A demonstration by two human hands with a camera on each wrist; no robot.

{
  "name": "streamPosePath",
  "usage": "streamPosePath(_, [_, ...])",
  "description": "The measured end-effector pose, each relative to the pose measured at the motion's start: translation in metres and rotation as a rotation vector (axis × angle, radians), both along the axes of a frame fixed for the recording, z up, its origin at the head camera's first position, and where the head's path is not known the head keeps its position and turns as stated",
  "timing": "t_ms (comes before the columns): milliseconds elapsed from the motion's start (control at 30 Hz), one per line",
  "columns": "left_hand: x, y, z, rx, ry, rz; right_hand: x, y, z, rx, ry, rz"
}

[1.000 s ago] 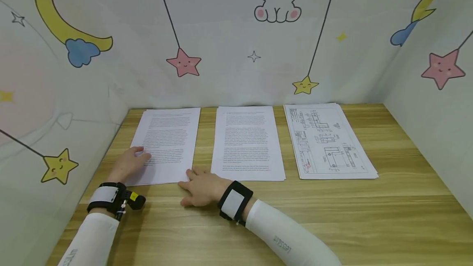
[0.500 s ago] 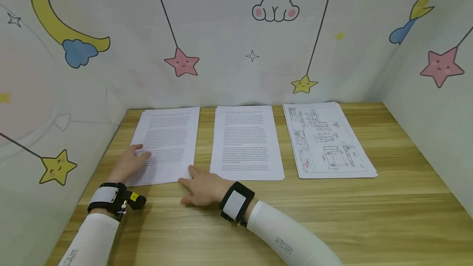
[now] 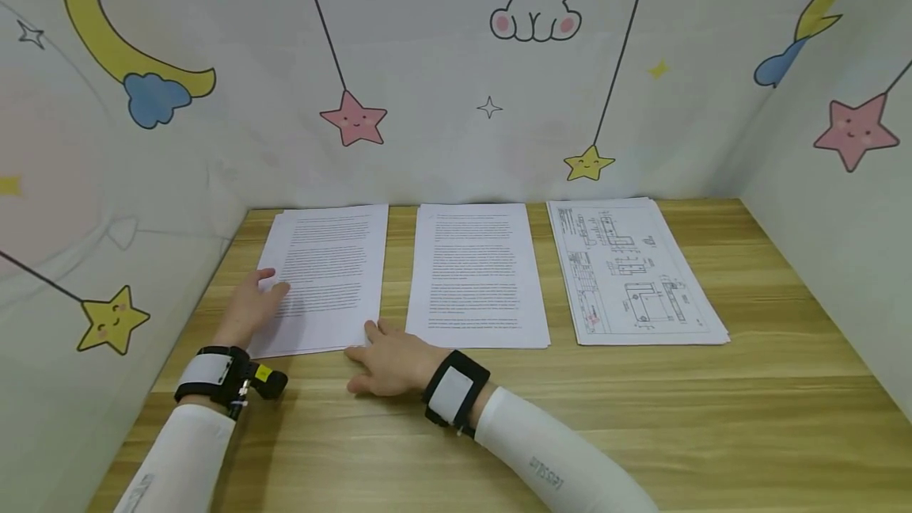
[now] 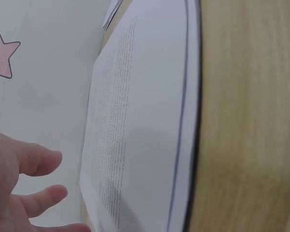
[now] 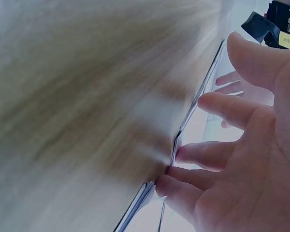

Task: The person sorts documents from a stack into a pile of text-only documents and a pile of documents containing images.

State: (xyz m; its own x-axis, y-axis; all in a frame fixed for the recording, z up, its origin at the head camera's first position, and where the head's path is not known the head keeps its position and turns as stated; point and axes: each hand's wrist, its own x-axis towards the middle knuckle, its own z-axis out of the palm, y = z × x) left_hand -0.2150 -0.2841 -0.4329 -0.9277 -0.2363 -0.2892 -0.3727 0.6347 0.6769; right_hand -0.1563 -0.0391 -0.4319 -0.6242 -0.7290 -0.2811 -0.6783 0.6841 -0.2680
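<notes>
Three stacks of printed paper lie in a row on the wooden table. My left hand (image 3: 252, 301) is at the left edge of the left paper stack (image 3: 331, 260), its fingers spread and relaxed; in the left wrist view the thumb and fingers of the left hand (image 4: 24, 183) show beside that stack. At the stack's lower right corner, my right hand (image 3: 395, 359) rests with fingers extended. The right wrist view shows the right hand's fingertips (image 5: 210, 101) right at the paper edges. Just right of this hand lies the middle paper stack (image 3: 473, 275).
A stack of technical drawings (image 3: 634, 271) lies at the right of the row. Behind the table (image 3: 712, 426) stands a white fabric wall (image 3: 442, 62) with cartoon prints, and similar panels close off both sides. Each wrist wears a black strap (image 3: 456, 389) with a camera.
My left hand has shifted slightly up and to the right, and the left stack has slid a little to the right with it. The right hand has barely moved.
</notes>
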Motion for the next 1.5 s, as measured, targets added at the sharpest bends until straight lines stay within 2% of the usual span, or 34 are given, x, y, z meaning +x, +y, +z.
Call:
streamPosePath(200, [-0.006, -0.008, 0.000, 0.060, 0.030, 0.123, 0.001, 0.001, 0.004, 0.017, -0.004, 0.000])
streamPosePath(433, [-0.007, -0.015, -0.003, 0.131, 0.050, 0.201, 0.000, -0.001, 0.001, 0.023, 0.004, 0.007])
streamPosePath(533, [-0.015, -0.025, -0.017, 0.139, 0.051, 0.210, 0.000, -0.001, 0.000, 0.026, 0.009, 0.013])
streamPosePath(700, [-0.046, -0.054, -0.064, 0.096, 0.023, 0.175, -0.001, 0.000, -0.001, 0.027, 0.018, 0.021])
streamPosePath(733, [-0.048, -0.055, -0.066, 0.091, 0.006, 0.162, -0.001, 0.000, -0.001, 0.026, 0.021, 0.020])
streamPosePath(833, [-0.040, -0.043, -0.043, 0.087, -0.082, 0.097, -0.001, 0.002, 0.000, 0.020, 0.024, 0.025])
streamPosePath(933, [-0.020, -0.021, -0.003, 0.074, -0.177, -0.008, -0.002, 0.003, 0.000, 0.017, 0.022, 0.029])
streamPosePath(967, [-0.015, -0.014, 0.007, 0.067, -0.197, -0.045, -0.002, 0.003, 0.001, 0.017, 0.019, 0.029])
streamPosePath(1067, [-0.010, -0.005, 0.017, 0.066, -0.232, -0.133, -0.002, 0.003, 0.001, 0.016, 0.014, 0.023])
streamPosePath(1233, [-0.010, 0.002, 0.018, 0.115, -0.250, -0.181, -0.002, 0.003, 0.000, 0.017, 0.011, 0.021])
streamPosePath(1400, [-0.014, 0.008, 0.008, 0.189, -0.194, -0.210, -0.001, 0.003, 0.000, 0.024, 0.012, 0.014])
streamPosePath(1500, [-0.015, 0.010, 0.001, 0.198, -0.161, -0.202, -0.001, 0.003, -0.001, 0.021, 0.003, 0.008])
